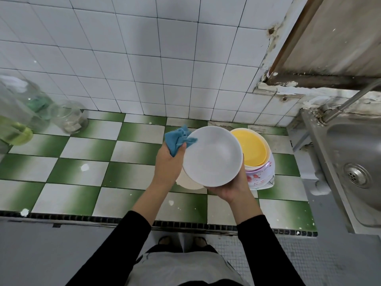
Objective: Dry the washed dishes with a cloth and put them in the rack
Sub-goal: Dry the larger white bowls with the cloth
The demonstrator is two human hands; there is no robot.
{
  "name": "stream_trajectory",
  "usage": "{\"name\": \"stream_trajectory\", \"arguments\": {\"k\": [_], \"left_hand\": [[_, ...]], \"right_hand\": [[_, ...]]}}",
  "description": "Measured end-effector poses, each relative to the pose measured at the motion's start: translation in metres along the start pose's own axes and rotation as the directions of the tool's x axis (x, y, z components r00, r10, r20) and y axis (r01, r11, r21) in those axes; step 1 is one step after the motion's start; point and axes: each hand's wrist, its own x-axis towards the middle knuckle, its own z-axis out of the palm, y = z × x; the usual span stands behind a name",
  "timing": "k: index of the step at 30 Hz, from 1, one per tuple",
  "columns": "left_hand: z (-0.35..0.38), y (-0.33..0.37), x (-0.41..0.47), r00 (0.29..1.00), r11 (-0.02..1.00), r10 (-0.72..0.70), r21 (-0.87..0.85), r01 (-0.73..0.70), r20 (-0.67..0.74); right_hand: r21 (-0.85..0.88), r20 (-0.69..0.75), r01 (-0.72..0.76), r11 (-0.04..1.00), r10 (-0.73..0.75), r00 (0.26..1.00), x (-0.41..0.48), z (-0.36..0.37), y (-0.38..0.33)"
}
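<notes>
- Head view: drying looks to be under way. The left hand bunches the blue cloth in curled fingers at the rim of the white bowl. The right hand holds the bowl above the counter.
- Probably still to dry: the yellow plate in the floral bowl.
- No rack is in view, and the right hand's fingers are hidden behind the bowl.

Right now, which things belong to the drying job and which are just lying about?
Job: white bowl, cloth, left hand, right hand, yellow dish, floral bowl.
Lying about: jar, sink, tap.
</notes>
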Motion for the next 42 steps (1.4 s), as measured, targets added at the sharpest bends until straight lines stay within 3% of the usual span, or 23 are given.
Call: {"name": "stream_trajectory", "arguments": {"k": [2, 3, 5, 6, 9, 14, 20, 23, 26, 28, 31, 33, 35, 38, 40, 42], "left_hand": [[0.004, 0.001, -0.007, 0.959, 0.971, 0.236, 0.065, -0.229, -0.155], [0.005, 0.000, -0.007, 0.909, 0.921, 0.382, 0.152, -0.359, -0.167], [0.009, -0.004, -0.002, 0.823, 0.776, 0.568, 0.339, -0.532, -0.011], [0.013, -0.005, 0.002, 0.812, 0.717, 0.571, 0.409, -0.565, 0.121], [0.027, -0.003, 0.008, 0.842, 0.650, 0.359, 0.540, -0.535, 0.403], [0.041, 0.001, 0.016, 0.818, 0.637, 0.108, 0.593, -0.493, 0.565], [0.041, 0.015, 0.004, 0.702, 0.767, -0.180, 0.545, -0.338, 0.689], [0.033, 0.024, -0.001, 0.644, 0.831, -0.239, 0.496, -0.253, 0.727], [0.020, 0.033, 0.004, 0.573, 0.824, -0.272, 0.495, -0.276, 0.773], [0.014, 0.041, 0.007, 0.530, 0.689, -0.354, 0.598, -0.410, 0.770], [0.015, 0.039, 0.008, 0.567, 0.348, -0.491, 0.746, -0.568, 0.661], [0.015, 0.026, 0.003, 0.643, 0.215, -0.444, 0.771, -0.600, 0.624], [0.015, 0.011, 0.003, 0.745, 0.166, -0.261, 0.789, -0.592, 0.614], [0.016, -0.001, 0.008, 0.801, 0.234, 0.019, 0.776, -0.586, 0.599], [0.020, 0.000, 0.012, 0.781, 0.417, 0.177, 0.673, -0.611, 0.599], [0.024, 0.006, 0.017, 0.796, 0.685, 0.278, 0.470, -0.557, 0.538]], "right_hand": [[0.016, 0.005, 0.034, 0.999, -0.034, 0.999, 0.000, -0.001, -0.001], [0.015, 0.014, 0.050, 0.999, -0.050, 0.999, -0.001, 0.001, 0.000], [-0.014, 0.025, 0.073, 0.997, -0.073, 0.997, -0.001, 0.007, 0.003], [-0.045, 0.025, 0.079, 0.996, -0.078, 0.997, -0.001, 0.009, 0.006], [-0.107, 0.010, 0.098, 0.989, -0.098, 0.995, 0.003, 0.013, 0.011], [-0.088, 0.016, 0.120, 0.989, -0.119, 0.993, 0.008, 0.012, 0.008], [-0.097, -0.050, 0.197, 0.976, -0.203, 0.978, 0.011, 0.019, 0.006], [-0.122, -0.044, 0.222, 0.967, -0.228, 0.973, 0.012, 0.020, 0.002], [-0.141, -0.010, 0.224, 0.964, -0.227, 0.974, 0.012, 0.016, -0.007], [-0.124, -0.008, 0.209, 0.970, -0.212, 0.977, 0.014, 0.013, -0.008], [-0.148, 0.005, 0.188, 0.971, -0.189, 0.982, 0.016, 0.010, -0.004], [-0.186, 0.027, 0.193, 0.963, -0.192, 0.981, 0.017, 0.010, 0.000], [-0.174, 0.054, 0.211, 0.962, -0.205, 0.977, 0.016, 0.014, 0.003], [-0.105, 0.075, 0.230, 0.967, -0.223, 0.972, 0.015, 0.019, 0.004], [-0.108, 0.082, 0.235, 0.966, -0.227, 0.970, 0.014, 0.025, 0.005], [-0.127, 0.048, 0.219, 0.967, -0.214, 0.976, 0.014, 0.030, 0.011]]}}
